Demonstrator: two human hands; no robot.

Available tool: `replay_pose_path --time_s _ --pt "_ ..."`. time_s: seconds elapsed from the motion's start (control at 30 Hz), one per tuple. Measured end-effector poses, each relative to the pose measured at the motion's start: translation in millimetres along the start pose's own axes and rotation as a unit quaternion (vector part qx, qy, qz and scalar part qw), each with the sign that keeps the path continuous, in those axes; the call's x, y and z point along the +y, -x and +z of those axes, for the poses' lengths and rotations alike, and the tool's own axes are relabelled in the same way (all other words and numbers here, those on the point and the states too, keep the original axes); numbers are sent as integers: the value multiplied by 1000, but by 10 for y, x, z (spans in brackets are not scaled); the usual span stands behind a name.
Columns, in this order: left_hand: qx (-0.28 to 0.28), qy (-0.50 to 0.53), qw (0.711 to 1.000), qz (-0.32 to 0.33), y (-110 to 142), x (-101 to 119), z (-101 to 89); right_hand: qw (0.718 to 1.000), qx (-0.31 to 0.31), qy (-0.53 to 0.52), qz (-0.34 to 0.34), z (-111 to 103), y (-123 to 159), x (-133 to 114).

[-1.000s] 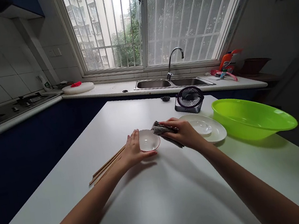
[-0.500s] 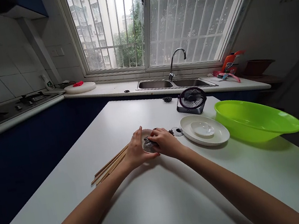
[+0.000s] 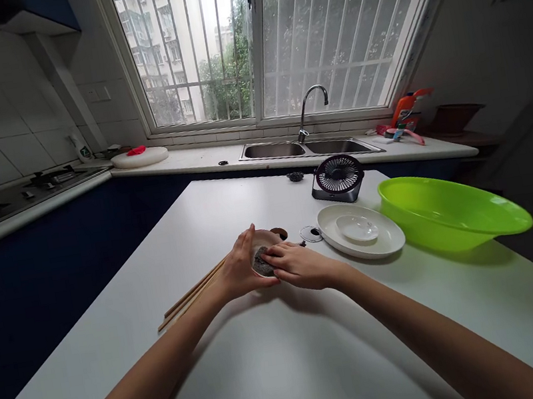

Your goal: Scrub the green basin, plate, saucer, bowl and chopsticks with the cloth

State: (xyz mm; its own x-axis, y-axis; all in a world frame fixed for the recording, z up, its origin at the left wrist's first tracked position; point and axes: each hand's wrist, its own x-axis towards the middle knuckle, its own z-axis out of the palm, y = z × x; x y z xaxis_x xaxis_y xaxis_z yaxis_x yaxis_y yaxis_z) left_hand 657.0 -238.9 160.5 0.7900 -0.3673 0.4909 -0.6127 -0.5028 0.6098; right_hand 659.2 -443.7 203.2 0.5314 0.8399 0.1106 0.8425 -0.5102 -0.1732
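Observation:
A small white bowl is tilted toward me above the white table, with my left hand wrapped round its left side. Inside the bowl lies a crumpled grey cloth. My right hand presses the cloth against the bowl's inner wall with its fingers, and part of the cloth is hidden beneath them. Several wooden chopsticks lie on the table left of my left hand. To the right, a small white dish rests in a larger white plate.
A bright green basin stands right of the plate. Behind it are a small black fan and a dark scouring pad. Near the bowl are a round table hole and a loose ring cover. Farther back is a double sink.
My right hand has turned flatter and lower, its fingers now reaching into the bowl over the cloth. The table hole behind the bowl has come into view. My left hand keeps its hold.

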Motion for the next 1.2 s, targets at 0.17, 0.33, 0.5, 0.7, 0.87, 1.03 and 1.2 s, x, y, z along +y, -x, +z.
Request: replay_pose_path --time_s 0.17,0.33,0.5,0.7,0.87,1.03,1.2 --pt "-27 9 999 16 -48 -44 -21 1000 -8 -6 -25 -25 93 -18" --pt "-60 -1 996 71 -115 -159 -54 999 15 29 -36 68 122 -18" --pt "-64 3 992 112 -178 -271 -59 996 33 65 -53 140 108 28" --pt "-111 31 988 107 -304 -293 -106 992 55 79 -76 184 113 102" --pt "-145 61 985 73 -353 -323 -140 994 74 74 -43 255 134 138" --pt "-106 51 988 99 -246 -245 -146 993 89 72 -27 281 148 109" --pt "-41 12 997 70 -58 -1 -113 994 98 43 -1 277 155 77"
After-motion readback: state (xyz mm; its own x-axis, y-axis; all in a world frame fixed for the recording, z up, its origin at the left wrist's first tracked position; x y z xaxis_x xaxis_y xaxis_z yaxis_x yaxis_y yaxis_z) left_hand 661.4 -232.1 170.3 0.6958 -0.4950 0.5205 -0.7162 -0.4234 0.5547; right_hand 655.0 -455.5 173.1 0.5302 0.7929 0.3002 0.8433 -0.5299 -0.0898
